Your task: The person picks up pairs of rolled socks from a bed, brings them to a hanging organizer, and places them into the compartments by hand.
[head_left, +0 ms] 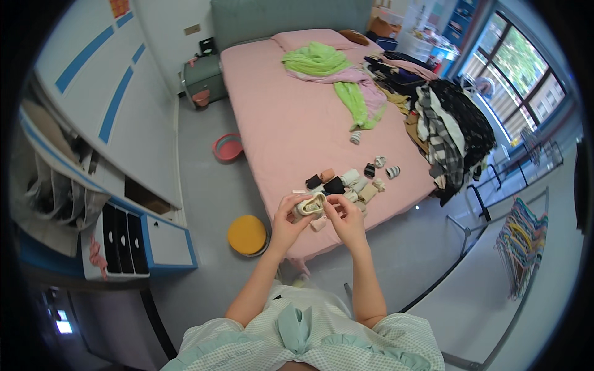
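Observation:
Over the near edge of the bed, a cream-white sock (pixel 311 204) is stretched between my two hands, its opening facing up. My left hand (pixel 289 217) grips it from the left, fingers wrapped round its side. At the opposite rim, my right hand (pixel 345 217) pinches the edge between thumb and fingers. Just beyond lie several rolled socks, among them a black one (pixel 334 185), a peach one (pixel 327 175) and a beige one (pixel 367 193). Striped rolled socks (pixel 393 172) rest farther right.
The bed has a pink sheet (pixel 272 123). A green blanket (pixel 315 59) and a heap of dark clothes (pixel 461 117) lie on it. A yellow round stool (pixel 247 235) and a pink basin (pixel 228 148) stand on the left floor. Hangers (pixel 523 238) hang at right.

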Motion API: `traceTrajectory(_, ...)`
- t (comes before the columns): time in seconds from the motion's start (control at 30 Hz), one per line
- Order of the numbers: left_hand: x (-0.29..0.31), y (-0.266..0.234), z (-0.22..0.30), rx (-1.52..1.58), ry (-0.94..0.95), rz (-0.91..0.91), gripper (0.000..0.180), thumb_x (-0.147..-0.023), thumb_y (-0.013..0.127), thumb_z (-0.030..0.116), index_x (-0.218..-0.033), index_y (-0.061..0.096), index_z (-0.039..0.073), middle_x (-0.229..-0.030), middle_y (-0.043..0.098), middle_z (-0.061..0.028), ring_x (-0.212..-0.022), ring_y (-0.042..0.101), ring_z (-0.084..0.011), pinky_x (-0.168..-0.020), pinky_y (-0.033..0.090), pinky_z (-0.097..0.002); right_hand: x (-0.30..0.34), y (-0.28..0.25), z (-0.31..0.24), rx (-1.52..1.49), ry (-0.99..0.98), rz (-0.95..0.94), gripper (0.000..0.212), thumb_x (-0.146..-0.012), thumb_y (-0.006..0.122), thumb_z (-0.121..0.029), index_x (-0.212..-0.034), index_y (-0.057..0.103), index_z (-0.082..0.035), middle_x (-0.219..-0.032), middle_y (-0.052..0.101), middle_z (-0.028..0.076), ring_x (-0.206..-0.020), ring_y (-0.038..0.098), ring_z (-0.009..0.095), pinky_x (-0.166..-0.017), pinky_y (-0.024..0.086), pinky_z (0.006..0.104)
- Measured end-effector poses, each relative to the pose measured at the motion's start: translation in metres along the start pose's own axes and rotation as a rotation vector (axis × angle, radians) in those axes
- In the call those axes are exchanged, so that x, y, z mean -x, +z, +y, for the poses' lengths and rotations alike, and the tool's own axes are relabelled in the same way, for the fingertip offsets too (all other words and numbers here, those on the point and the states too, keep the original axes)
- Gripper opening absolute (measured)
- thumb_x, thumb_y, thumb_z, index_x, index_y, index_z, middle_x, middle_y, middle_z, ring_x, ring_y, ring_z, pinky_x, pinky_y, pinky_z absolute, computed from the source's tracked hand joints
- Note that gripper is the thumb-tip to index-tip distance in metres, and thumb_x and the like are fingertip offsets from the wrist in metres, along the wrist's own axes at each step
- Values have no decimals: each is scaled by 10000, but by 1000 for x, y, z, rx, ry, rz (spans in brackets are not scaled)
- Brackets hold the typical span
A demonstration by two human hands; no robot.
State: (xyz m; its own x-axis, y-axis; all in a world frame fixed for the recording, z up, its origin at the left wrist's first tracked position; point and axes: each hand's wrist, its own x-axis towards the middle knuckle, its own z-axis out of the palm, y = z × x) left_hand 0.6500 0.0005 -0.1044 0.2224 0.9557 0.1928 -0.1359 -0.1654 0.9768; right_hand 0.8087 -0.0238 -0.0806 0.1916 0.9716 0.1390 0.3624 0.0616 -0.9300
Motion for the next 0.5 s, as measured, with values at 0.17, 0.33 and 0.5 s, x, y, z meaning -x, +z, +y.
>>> traceTrajectory(0.17, 22, -20, 8, 280, -132, 79, 392, -827, 630, 28, -1205, 528, 21, -1100, 595, -64, -1015, 568, -130, -868, 468, -273, 6, 14, -13, -95, -110, -182, 407, -764, 712, -162, -1142, 584, -80, -1039, 591, 26, -828, 585, 104, -571, 460, 223)
traceTrajectory(0.33, 36, -43, 25, 252, -114, 176, 378, -825, 645, 55, -1181, 529, 6, -1091, 596, -58, -996, 571, -118, -848, 471, -259, 12, 41, -29, -272, 23, -377, 465, -748, 729, -141, -1165, 561, -21, -1016, 601, 69, -805, 588, 124, -623, 492, 227)
traceTrajectory(0.5, 55, -83, 39, 267, -84, 260, 369, -825, 654, 78, -1159, 516, 2, -1087, 590, -60, -989, 568, -114, -852, 461, -259, 14, 87, -39, -367, -63, -483, 448, -756, 726, -135, -1145, 557, 9, -925, 629, 58, -795, 591, 93, -636, 486, 219)
